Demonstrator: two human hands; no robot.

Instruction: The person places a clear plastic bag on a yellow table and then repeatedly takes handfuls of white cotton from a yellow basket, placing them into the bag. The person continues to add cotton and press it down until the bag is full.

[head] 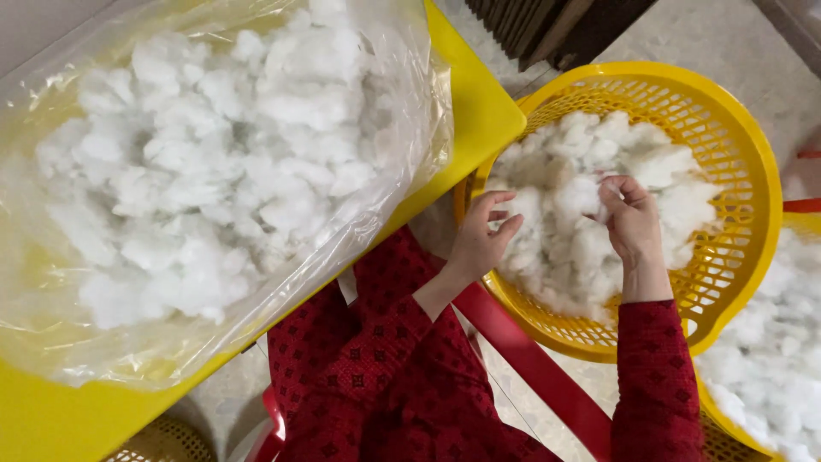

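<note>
Over the yellow perforated basket (735, 154), fingertips of the right hand (631, 224) bunched together, pinching a small tuft at the top of the white fibre stuffing (581, 231) heaped inside. Thumb pressed against the curled fingers, wrist coming up from below in a red patterned sleeve (654, 376). Just to the left, across the same mound, left hand (483, 244) loosely spread, thumb and forefinger apart, palm turned toward the stuffing and brushing its near edge, holding nothing that can be made out. Both hands at much the same height, the right one deeper over the heap and the nearer to its crest; stuffing lying directly under and between them, a rounded pile with no clear long axis, filling most of the basket bowl.

Beneath the basket, a red plastic strip (530, 351) running diagonally, probably part of a stool or frame; cannot tell which. At lower right, a second yellow container (727, 419) with more loose white stuffing (770, 342), just beside the first basket and partly tucked under its rim. Well to the left, on a yellow table (479, 111), a large clear plastic bag (410, 103) packed with the same white fluff (205, 162), its open side toward the camera. Pale stone floor (684, 34) showing past the basket, dark slatted object (547, 26) at the top edge.
</note>
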